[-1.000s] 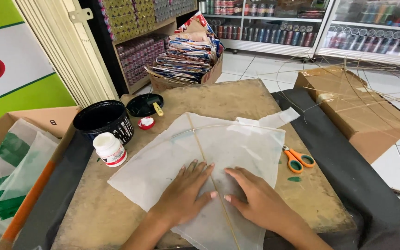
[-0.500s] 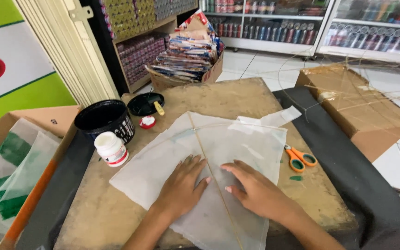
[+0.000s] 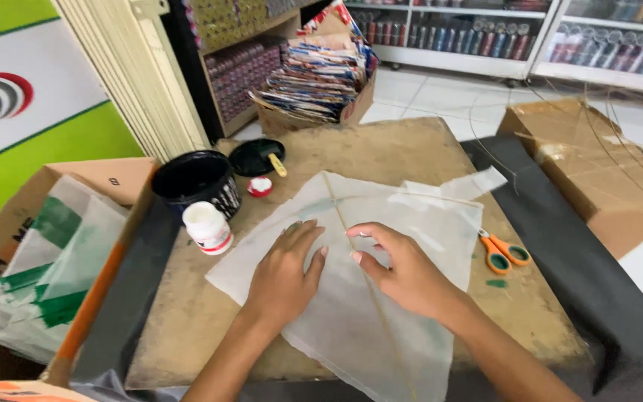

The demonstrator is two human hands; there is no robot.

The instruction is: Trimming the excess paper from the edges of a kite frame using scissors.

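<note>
A cardboard box of green-and-white sheets [image 3: 46, 260] was seen at far left, beside a worn brown tabletop [image 3: 411, 149]. A black tub [image 3: 196, 182] and white plastic bottle [image 3: 208, 228] were placed near it. A translucent white paper sheet with thin crossed sticks [image 3: 381, 327] was spread mid-table. The left hand [image 3: 284, 272] was laid flat, fingers together; the right hand [image 3: 403, 272] was curled, fingertips pressed by the upright stick. Orange-handled scissors [image 3: 504, 253] and a brown carton [image 3: 597, 167] were noted rightward; stocked shelves [image 3: 485, 37] lined the tiled room behind.
</note>
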